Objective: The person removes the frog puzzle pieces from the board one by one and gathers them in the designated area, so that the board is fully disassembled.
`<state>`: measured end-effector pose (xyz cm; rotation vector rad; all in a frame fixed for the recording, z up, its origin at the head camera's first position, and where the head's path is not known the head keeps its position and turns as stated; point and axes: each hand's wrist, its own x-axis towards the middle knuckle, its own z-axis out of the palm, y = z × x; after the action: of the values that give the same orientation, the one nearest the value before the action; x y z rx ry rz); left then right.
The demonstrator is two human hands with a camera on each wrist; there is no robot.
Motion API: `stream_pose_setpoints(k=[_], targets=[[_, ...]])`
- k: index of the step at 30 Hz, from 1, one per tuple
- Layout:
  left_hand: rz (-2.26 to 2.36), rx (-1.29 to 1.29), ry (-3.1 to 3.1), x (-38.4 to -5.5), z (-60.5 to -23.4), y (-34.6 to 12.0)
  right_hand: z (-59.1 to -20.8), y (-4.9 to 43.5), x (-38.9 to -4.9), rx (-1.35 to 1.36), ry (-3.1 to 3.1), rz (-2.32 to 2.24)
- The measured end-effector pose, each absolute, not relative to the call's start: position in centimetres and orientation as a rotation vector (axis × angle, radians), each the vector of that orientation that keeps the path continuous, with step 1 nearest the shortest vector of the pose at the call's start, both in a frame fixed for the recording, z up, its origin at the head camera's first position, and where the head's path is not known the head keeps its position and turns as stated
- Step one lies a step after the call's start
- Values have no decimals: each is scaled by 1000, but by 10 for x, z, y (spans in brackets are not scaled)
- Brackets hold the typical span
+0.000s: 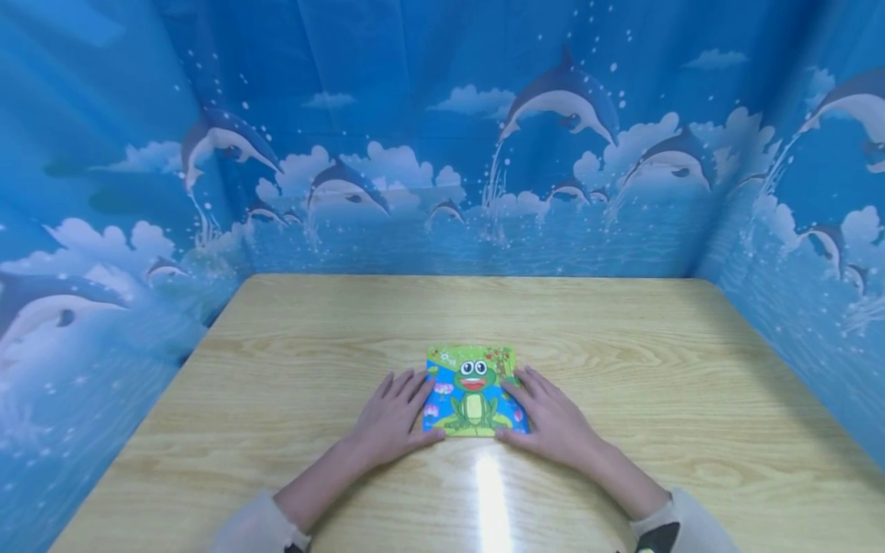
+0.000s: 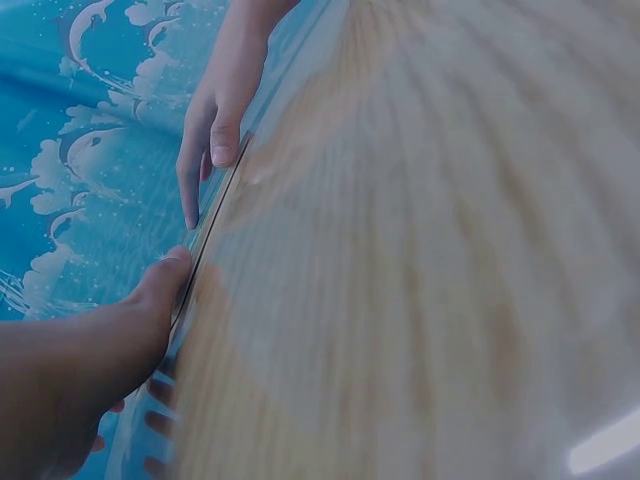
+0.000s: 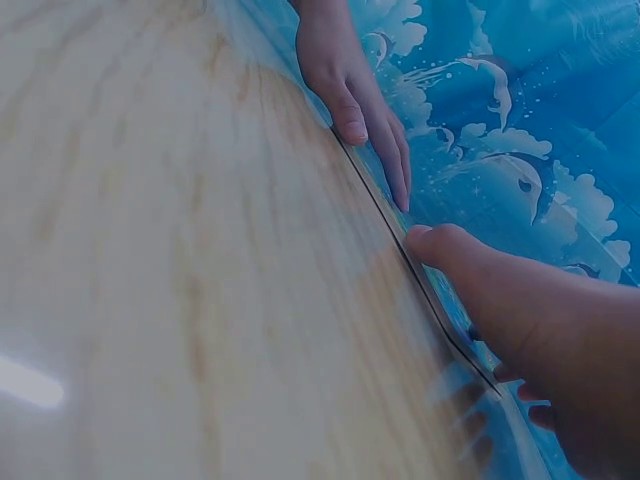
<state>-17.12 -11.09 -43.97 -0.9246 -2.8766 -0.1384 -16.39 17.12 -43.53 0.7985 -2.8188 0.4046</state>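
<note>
A thin, square board (image 1: 474,408) printed with a green cartoon frog lies flat on the wooden table. My left hand (image 1: 392,415) rests at its left side, fingers stretched along the edge and thumb at the lower left corner. On the other side my right hand (image 1: 556,418) mirrors this, its fingertips over the right margin and thumb at the near edge. From the left wrist, the left hand (image 2: 95,365) and right hand (image 2: 225,110) appear at opposite ends of the board's thin dark edge. The right wrist view shows the same edge low against the tabletop, beside the right hand (image 3: 560,330).
The light wood table (image 1: 332,330) reaches back to a blue curtain (image 1: 429,92) printed with dolphins and clouds, which also hangs at both sides. A bright light reflection (image 1: 491,499) falls on the tabletop nearer than the board.
</note>
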Motion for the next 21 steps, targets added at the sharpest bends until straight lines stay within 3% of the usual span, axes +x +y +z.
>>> stream_pose_setpoints(k=[21], targets=[[-150, -951, -2846, -164, -440, -110, -435, 173, -154, 789, -2810, 412]])
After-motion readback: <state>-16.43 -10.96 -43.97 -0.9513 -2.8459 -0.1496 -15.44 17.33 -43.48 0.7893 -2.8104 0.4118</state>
